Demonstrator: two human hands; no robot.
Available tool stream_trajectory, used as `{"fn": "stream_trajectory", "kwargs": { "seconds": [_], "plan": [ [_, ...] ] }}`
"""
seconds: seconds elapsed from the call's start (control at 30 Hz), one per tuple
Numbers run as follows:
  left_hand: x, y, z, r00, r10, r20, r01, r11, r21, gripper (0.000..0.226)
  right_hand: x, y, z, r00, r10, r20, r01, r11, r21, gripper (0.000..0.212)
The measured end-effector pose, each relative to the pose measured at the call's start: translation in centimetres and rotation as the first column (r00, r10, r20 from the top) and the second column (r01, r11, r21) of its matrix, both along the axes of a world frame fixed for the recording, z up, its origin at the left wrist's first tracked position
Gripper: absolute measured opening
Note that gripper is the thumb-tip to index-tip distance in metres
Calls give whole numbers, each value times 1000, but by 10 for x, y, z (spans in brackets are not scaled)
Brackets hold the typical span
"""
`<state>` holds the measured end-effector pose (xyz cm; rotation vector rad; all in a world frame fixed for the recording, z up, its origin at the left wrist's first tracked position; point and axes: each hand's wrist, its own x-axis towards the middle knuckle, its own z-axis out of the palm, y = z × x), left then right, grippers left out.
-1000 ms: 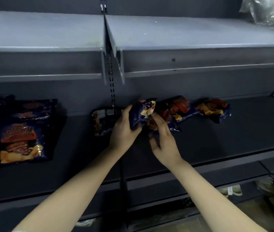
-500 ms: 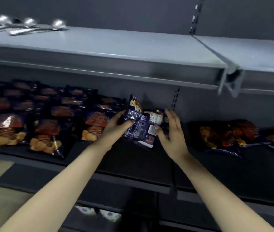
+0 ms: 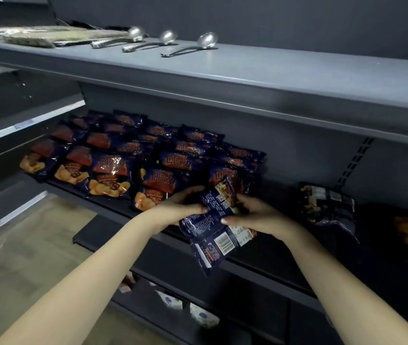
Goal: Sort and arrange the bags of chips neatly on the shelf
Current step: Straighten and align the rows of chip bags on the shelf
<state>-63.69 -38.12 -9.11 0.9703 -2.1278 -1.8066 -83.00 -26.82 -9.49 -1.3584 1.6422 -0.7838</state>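
Dim, soft blur, bowed edges

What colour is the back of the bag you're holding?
The bag is dark blue with a white barcode panel; head view.

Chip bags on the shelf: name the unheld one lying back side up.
The lone bag just right of the right hand; the rowed bags at left show their orange fronts.

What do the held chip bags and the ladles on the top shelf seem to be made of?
The held bags look like glossy plastic film: they crease and catch light. The ladles seem polished metal, perhaps steel: their bowls shine silvery.
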Motion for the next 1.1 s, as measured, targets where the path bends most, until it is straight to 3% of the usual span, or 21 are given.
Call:
{"fn": "stream_trajectory", "kwargs": {
  "seconds": [0.17, 0.3, 0.37, 0.47, 0.57, 0.63, 0.73, 0.8, 0.87, 0.97, 1.03, 1.1],
  "plan": [
    [16, -23, -3, 999, 36, 25, -33, 995, -96, 66, 19, -15, 3, 996, -26, 82, 29, 999, -35, 35],
    [18, -31, 0, 978, 106, -179, -160, 934, -320, 66, 24, -24, 9, 984, -136, 116, 150, 981, -122, 29],
    [21, -27, 4, 960, 107, -257, -244, 770, -590, 67, 23, -27, 12, 964, -226, 141, 248, 954, -171, 22],
    [24, -18, 8, 978, -83, -189, -154, 318, -936, 76, 24, -29, 13, 914, -344, 214, 384, 904, -185, 25],
    [11, -6, -10, 994, -107, 35, 35, -5, -999, 82, 32, -27, 16, 854, -442, 274, 489, 861, -136, 6],
    [2, 4, -25, 998, -28, 59, 56, -91, -994, 85, 37, -25, 15, 810, -478, 340, 525, 849, -56, 14],
    [-3, 5, -34, 999, 21, -39, -37, -75, -996, 87, 40, -21, 16, 761, -516, 393, 551, 834, 29, 30],
    [-1, 4, -30, 991, -7, -130, -130, -4, -992, 79, 36, -17, 18, 718, -548, 429, 570, 817, 89, 35],
    [-1, 4, -23, 961, -5, -275, -266, 240, -934, 70, 29, -12, 22, 696, -557, 453, 584, 806, 93, 40],
    [-4, 4, -3, 872, 121, -474, -420, 684, -597, 53, 21, -5, 20, 687, -579, 439, 645, 765, 0, 41],
    [-7, 1, 6, 834, 214, -509, -411, 856, -314, 45, 21, -1, 16, 680, -588, 438, 670, 741, -46, 32],
    [-10, -3, 8, 813, 282, -508, -366, 928, -71, 36, 23, 2, 11, 714, -550, 433, 641, 763, -89, 22]
  ]
}}
